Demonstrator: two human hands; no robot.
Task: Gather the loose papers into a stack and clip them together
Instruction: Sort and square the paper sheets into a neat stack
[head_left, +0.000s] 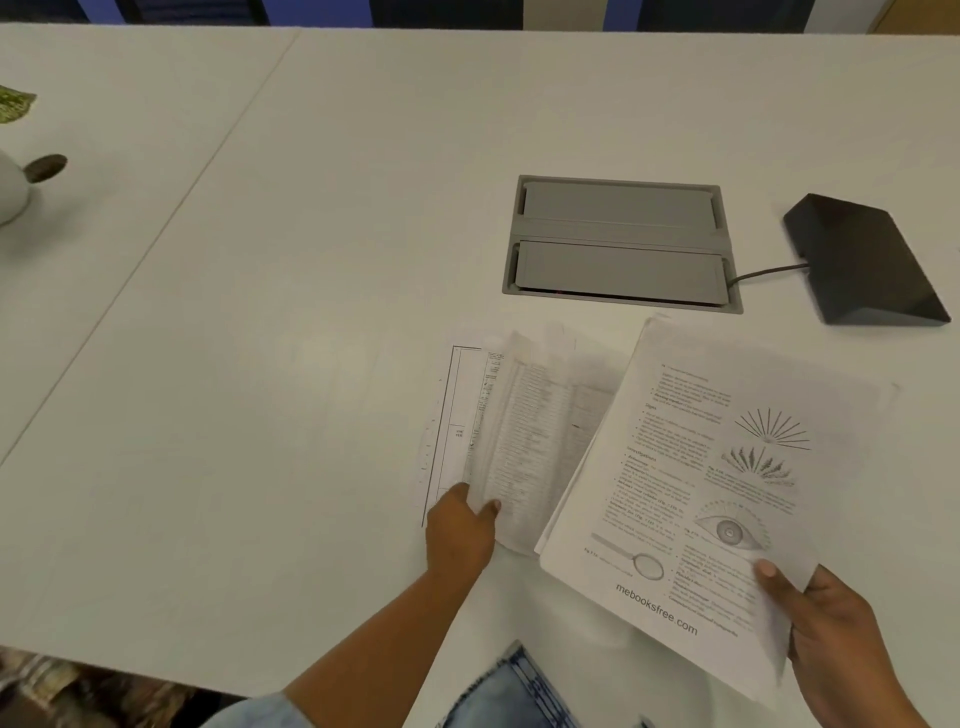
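My right hand grips a small stack of printed papers by the near right corner, thumb on top; the top sheet shows an eye drawing and text. My left hand pinches the near edge of a blurred sheet of dense text, lifting it off the white table. Under that sheet lies another page with a ruled frame, flat on the table. The stack overlaps the right side of the lifted sheet. No clip is in view.
A grey cable hatch is set into the table behind the papers. A black wedge-shaped device with a cord sits at the right. A white pot stands at the far left edge. My knee in jeans shows below.
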